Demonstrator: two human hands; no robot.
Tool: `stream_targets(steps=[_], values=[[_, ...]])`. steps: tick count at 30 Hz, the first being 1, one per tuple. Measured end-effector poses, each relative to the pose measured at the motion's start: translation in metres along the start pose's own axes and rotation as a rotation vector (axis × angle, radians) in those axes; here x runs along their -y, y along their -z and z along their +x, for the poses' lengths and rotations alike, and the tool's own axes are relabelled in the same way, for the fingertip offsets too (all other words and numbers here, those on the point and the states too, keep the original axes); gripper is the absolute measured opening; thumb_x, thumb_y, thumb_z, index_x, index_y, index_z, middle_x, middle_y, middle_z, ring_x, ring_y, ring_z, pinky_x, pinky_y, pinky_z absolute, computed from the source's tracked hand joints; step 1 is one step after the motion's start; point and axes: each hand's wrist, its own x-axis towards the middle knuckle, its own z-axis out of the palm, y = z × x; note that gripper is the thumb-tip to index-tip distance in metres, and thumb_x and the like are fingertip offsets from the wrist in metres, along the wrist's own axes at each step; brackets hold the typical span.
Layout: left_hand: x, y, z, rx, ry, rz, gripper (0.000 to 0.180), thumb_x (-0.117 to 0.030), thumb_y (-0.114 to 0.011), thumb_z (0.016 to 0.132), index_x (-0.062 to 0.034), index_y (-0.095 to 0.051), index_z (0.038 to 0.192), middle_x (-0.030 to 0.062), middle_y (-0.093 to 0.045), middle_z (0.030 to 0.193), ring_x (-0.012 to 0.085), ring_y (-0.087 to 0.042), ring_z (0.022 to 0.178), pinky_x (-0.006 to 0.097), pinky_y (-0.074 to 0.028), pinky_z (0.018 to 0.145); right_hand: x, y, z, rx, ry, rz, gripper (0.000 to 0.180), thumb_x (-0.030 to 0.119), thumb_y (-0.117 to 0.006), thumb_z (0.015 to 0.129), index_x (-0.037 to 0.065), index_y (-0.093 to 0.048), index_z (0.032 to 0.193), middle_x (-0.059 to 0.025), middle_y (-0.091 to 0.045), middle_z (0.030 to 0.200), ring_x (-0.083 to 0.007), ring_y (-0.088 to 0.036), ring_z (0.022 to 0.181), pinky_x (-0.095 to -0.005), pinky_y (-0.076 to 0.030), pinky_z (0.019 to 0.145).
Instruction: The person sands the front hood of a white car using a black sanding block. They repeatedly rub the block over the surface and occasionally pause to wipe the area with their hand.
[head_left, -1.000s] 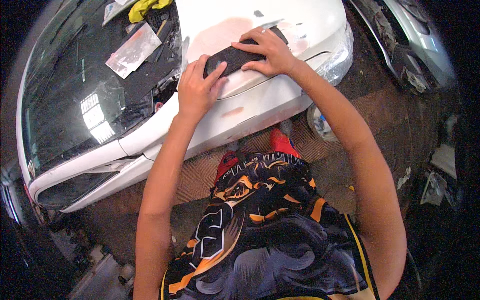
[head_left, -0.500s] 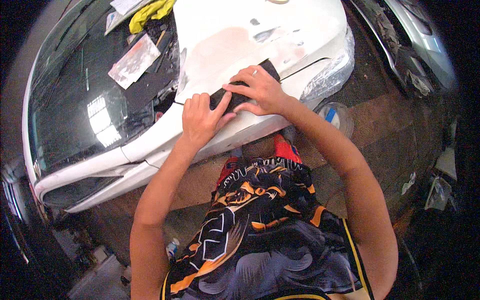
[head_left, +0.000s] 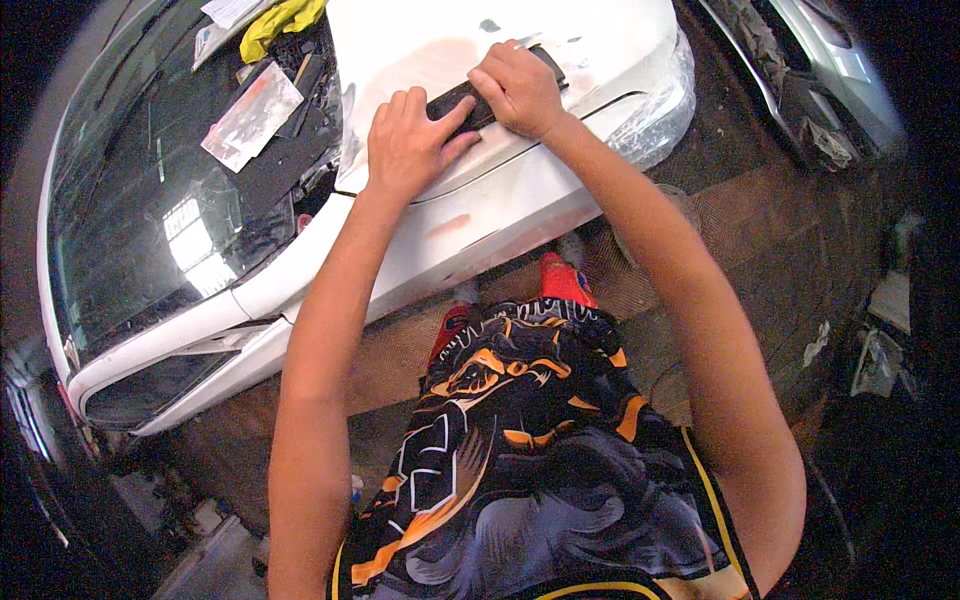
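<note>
Both my hands press a long black sanding block [head_left: 484, 114] flat on the white car hood [head_left: 600, 50]. My left hand [head_left: 407, 145] lies at its left end, thumb and forefinger spread along the block. My right hand [head_left: 520, 90] is curled over the block towards its right end, fingers bent round the far edge. Beyond the block, a pale pinkish filler patch [head_left: 425, 65] shows on the paint, with a small dark grey spot [head_left: 489, 25] farther off. The block's underside is hidden against the hood.
On the windshield [head_left: 130, 190] lie a smeared flat plate [head_left: 252, 115], a yellow cloth [head_left: 280, 25] and papers [head_left: 228, 12]. Clear plastic film [head_left: 660, 115] wraps the front corner. A round clear container [head_left: 665, 225] stands on the floor, partly behind my right arm. Another car [head_left: 800, 80] is at far right.
My hands and the sanding block have moved away from me, from near the hood's edge seam farther onto the hood. My right fingers have curled more over the block.
</note>
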Motion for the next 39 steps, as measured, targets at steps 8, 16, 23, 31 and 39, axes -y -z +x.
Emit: stream_targets(steps=[8, 16, 23, 31, 39], values=[[-0.006, 0.018, -0.055, -0.029, -0.040, 0.003, 0.050, -0.040, -0.085, 0.076, -0.0291, -0.074, 0.124, 0.0069, -0.053, 0.089, 0.0275, -0.053, 0.080, 0.042, -0.040, 0.066, 0.049, -0.019, -0.021, -0.085, 0.001, -0.158, 0.028, 0.028, -0.063, 0.095, 0.010, -0.061, 0.074, -0.0129, -0.060, 0.073, -0.0325, -0.065, 0.069, -0.0463, -0.052, 0.062], [-0.002, 0.044, -0.074, 0.094, -0.053, -0.003, 0.049, -0.037, -0.086, 0.075, -0.0282, -0.075, 0.121, 0.0059, -0.054, 0.089, 0.0269, -0.055, 0.079, 0.042, -0.042, 0.065, 0.093, -0.020, -0.030, -0.009, -0.132, -0.092, 0.025, 0.028, -0.060, 0.096, 0.008, -0.065, 0.081, -0.0157, -0.059, 0.083, -0.0361, -0.063, 0.081, -0.0492, -0.050, 0.065], [0.004, 0.000, -0.004, 0.060, -0.015, -0.024, 0.044, -0.035, -0.083, 0.081, -0.0293, -0.073, 0.124, 0.0090, -0.054, 0.093, 0.0293, -0.057, 0.085, 0.044, -0.044, 0.068, -0.003, -0.014, 0.007, 0.023, -0.255, -0.136, 0.038, 0.036, -0.054, 0.100, 0.005, -0.069, 0.083, -0.0166, -0.064, 0.082, -0.0375, -0.064, 0.083, -0.0529, -0.053, 0.078], [0.000, 0.005, -0.020, -0.014, -0.047, 0.006, 0.043, -0.038, -0.083, 0.079, -0.0287, -0.074, 0.120, 0.0078, -0.055, 0.088, 0.0278, -0.056, 0.084, 0.043, -0.043, 0.066, 0.030, -0.008, -0.009, 0.303, -0.122, -0.297, 0.032, 0.034, -0.059, 0.096, 0.006, -0.071, 0.085, -0.0174, -0.068, 0.087, -0.0379, -0.069, 0.084, -0.0510, -0.056, 0.073], [0.008, 0.040, -0.077, 0.111, -0.088, -0.078, 0.047, -0.037, -0.086, 0.076, -0.0312, -0.075, 0.121, 0.0070, -0.053, 0.087, 0.0279, -0.056, 0.078, 0.042, -0.041, 0.061, 0.094, -0.025, -0.036, -0.078, -0.139, -0.089, 0.022, 0.028, -0.062, 0.095, 0.010, -0.066, 0.083, -0.0147, -0.062, 0.083, -0.0322, -0.064, 0.075, -0.0449, -0.051, 0.066]])
